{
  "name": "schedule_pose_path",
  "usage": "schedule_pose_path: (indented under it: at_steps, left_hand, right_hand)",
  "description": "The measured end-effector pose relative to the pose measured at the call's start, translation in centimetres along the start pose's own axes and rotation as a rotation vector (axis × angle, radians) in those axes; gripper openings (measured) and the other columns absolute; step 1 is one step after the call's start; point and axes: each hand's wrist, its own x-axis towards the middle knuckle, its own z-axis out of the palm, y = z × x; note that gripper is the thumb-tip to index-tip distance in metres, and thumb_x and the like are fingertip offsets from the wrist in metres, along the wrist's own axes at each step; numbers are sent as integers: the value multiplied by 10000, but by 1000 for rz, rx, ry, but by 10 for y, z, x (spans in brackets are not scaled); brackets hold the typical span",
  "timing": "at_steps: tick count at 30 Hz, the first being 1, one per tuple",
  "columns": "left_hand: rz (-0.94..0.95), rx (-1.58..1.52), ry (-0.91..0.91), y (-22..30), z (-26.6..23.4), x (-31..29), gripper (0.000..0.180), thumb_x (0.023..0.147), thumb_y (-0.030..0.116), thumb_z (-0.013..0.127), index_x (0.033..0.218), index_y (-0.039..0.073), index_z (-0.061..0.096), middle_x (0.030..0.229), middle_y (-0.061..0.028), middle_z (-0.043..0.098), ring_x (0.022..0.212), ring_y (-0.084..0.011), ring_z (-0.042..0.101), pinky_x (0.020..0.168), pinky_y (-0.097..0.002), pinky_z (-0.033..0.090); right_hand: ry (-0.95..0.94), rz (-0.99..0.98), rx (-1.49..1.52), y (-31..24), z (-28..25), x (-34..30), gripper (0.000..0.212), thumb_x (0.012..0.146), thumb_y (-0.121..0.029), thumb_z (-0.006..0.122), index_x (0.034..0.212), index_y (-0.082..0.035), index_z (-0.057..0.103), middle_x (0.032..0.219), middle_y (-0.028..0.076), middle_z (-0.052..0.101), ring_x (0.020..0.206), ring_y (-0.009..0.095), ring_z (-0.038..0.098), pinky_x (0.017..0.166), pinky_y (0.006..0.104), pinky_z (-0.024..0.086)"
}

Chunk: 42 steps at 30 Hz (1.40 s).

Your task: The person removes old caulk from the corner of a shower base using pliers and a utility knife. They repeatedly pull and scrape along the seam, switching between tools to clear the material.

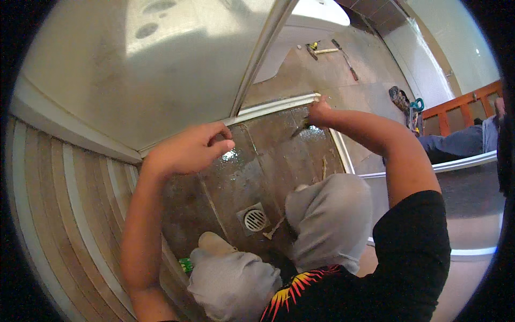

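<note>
Dark hand tool juts down and to the left from your right hand, its tip over the wet brown tiles just beside the white strip that edges the floor; your right fingers are closed around the tool, though their exact grip is too small to make out; that hand is at the strip's right end, and you cannot tell from this view whether it touches it; your left hand hangs near the strip's other end, fingers loosely bent, thumb apart from them, with nothing in its grasp; the frosted panel rises behind it; below, between your grey-clad knees, a round slotted drain sits in the tiles, with a pale scrap lying beside it; a green packet lies by your left knee; beyond the strip, a hammer and a red-handled tool lie near each other on the floor; farther right, a teal-handled tool lies near an orange slatted frame, close to another person's blue-trousered leg
</note>
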Motion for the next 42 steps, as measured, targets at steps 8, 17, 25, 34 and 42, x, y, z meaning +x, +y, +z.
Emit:
schedule_pose_path:
  at_steps: [8, 17, 25, 34, 42]
  left_hand:
    - [-370, 133, 84, -30, -52, -35, 257, 897, 283, 491, 942, 33, 529, 702, -40, 517, 637, -119, 503, 594, -280, 430]
    - [-809, 132, 35, -41, -20, -73, 185, 885, 214, 497, 958, 47, 527, 668, -59, 577, 616, -137, 554, 572, -288, 435]
    - [-1058, 14, 243, -87, 50, -101, 195, 865, 185, 516, 1021, 68, 526, 710, -70, 601, 609, -154, 575, 541, -310, 446]
    - [-1258, -153, 157, -37, 72, -3, 346, 873, 264, 494, 1084, -10, 494, 896, -186, 609, 750, -307, 609, 644, -405, 478]
    - [-1390, -130, -2, 0, 111, 76, 358, 875, 281, 490, 1086, -8, 494, 917, -205, 604, 773, -330, 606, 662, -416, 478]
  right_hand:
    - [193, 664, 99, 108, 62, 19, 308, 851, -302, 485, 1100, -166, 606, 1177, 127, 511, 1130, 334, 451, 813, 691, 305]
    - [372, 776, 210, 183, 115, 90, 272, 859, -222, 450, 980, -80, 647, 1066, 115, 566, 1007, 296, 519, 738, 604, 384]
    - [369, 837, 360, 268, 174, 193, 352, 852, -227, 423, 1134, -103, 592, 1371, 141, 336, 1257, 339, 288, 919, 643, 207]
    - [251, 897, 628, 388, 175, 286, 441, 893, -318, 387, 1306, -173, 440, 1478, 116, 97, 1351, 358, 57, 997, 643, 29]
    - [75, 945, 337, 453, 140, 375, 526, 850, -195, 471, 1360, -170, 344, 1472, 50, 153, 1354, 320, 82, 1010, 639, 32]
